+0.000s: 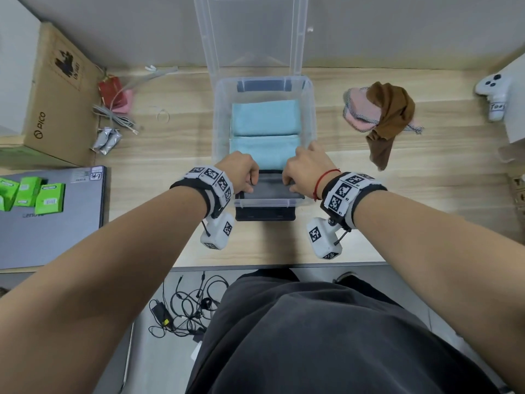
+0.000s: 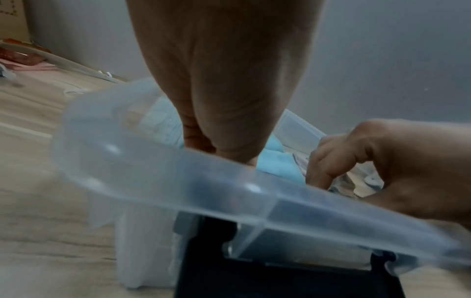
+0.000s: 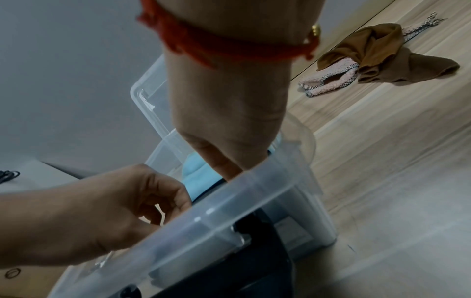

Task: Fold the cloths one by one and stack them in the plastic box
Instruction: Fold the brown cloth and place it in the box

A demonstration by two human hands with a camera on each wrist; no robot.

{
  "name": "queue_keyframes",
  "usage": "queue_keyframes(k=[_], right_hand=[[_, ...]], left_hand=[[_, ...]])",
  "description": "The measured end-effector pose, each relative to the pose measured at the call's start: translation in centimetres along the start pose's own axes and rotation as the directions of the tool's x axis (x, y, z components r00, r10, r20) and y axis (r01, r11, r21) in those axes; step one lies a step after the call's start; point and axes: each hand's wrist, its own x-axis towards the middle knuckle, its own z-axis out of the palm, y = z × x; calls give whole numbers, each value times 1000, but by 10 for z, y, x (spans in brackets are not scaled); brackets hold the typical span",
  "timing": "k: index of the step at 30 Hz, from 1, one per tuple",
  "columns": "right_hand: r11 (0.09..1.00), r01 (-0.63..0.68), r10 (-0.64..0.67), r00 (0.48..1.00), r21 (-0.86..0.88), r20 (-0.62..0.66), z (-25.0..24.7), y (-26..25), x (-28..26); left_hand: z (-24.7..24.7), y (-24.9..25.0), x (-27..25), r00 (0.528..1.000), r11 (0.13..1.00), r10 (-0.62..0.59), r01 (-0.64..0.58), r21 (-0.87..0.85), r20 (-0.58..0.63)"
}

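A clear plastic box [image 1: 218, 109] stands mid-table with its lid [image 1: 250, 32] propped up behind. Two folded light blue cloths [image 1: 265, 116] lie inside, one behind the other. At the near end lies a folded dark grey cloth [image 1: 270, 190]. My left hand [image 1: 251, 183] grips its left end and my right hand [image 1: 289, 184] grips its right end, fingers curled down inside the box. In both wrist views the near rim [image 2: 178, 181] [image 3: 229, 205] hides the fingertips. A brown cloth [image 1: 389, 118] lies crumpled over a pink cloth [image 1: 358, 112] to the right of the box.
A cardboard box [image 1: 56, 103], a closed laptop [image 1: 51, 223] with green packets [image 1: 28, 191], and loose cables [image 1: 113, 115] fill the table's left side. A white controller [image 1: 494, 83] sits far right. Cables [image 1: 187, 308] lie on the floor by my legs.
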Motion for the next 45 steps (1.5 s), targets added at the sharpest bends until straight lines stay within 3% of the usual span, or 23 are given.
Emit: queue_keyframes(k=[8,14,21,25,29,32,40,42,45], right_hand=[[999,13,-13,1000,48,-4,2,1,9],[931,109,-75,991,347,-110,-17,28,-8],[785,8,201,942,619,-268,-36,95,-30],[681,-177,442,873,711,-205,-13,148,-43],[589,-336,552,832,735,-62,35,194,-53],[607,-383,513,858,696,25,76,220,-58],[691,-337,307,938,639,163,141,249,-47],[706,-308,281,949,638,147,148,252,-41],[672,-252,343,939,696,9,151,258,-35]], left_hand=[[2,1,6,999,999,-27,25,46,35],[-33,5,0,999,998,-31,33,-52,40],[-88,65,29,974,977,33,-79,-199,-226],[-81,109,60,958,965,63,-129,-227,-278],[-61,150,93,965,959,39,-110,-261,-261],[-45,180,119,979,969,49,-93,-227,-196],[5,220,178,998,988,-69,69,-140,5],[13,225,188,994,974,-109,111,-197,21],[21,231,201,988,939,-152,150,-309,16]])
